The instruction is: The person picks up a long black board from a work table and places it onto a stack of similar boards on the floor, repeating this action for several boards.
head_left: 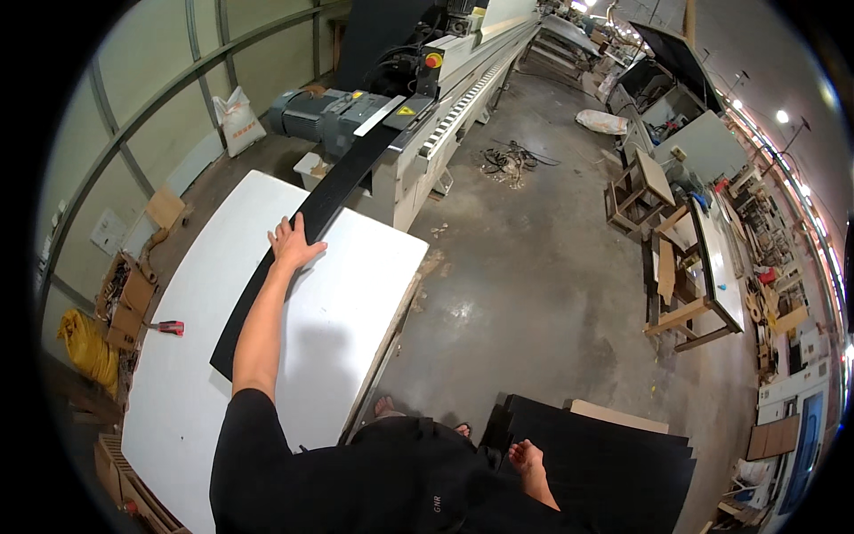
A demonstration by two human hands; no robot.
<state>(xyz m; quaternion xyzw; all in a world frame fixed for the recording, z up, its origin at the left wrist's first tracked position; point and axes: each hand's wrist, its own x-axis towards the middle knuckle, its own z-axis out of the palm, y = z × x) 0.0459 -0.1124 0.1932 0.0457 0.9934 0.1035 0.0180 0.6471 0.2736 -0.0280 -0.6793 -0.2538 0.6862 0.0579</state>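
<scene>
A long black board (253,307) lies across the white tabletop (356,294). Its far end reaches into the end of a long machine (391,173), beside a yellow warning label. My left hand (295,247) rests on the board about midway, fingers spread and the thumb pointing right over the board's edge. Low at the right, my right hand (527,457) hangs with its fingers curled in, and I see nothing in it. It is close above a stack of black boards (605,467).
A red utility knife (169,327) sits at the tabletop's left edge. Left of the table are a cardboard box (127,298) and a yellow sack (89,347). A grey motor (302,116) juts from the machine. Cables (511,162) lie tangled on the floor; a wooden-legged table (712,267) stands right.
</scene>
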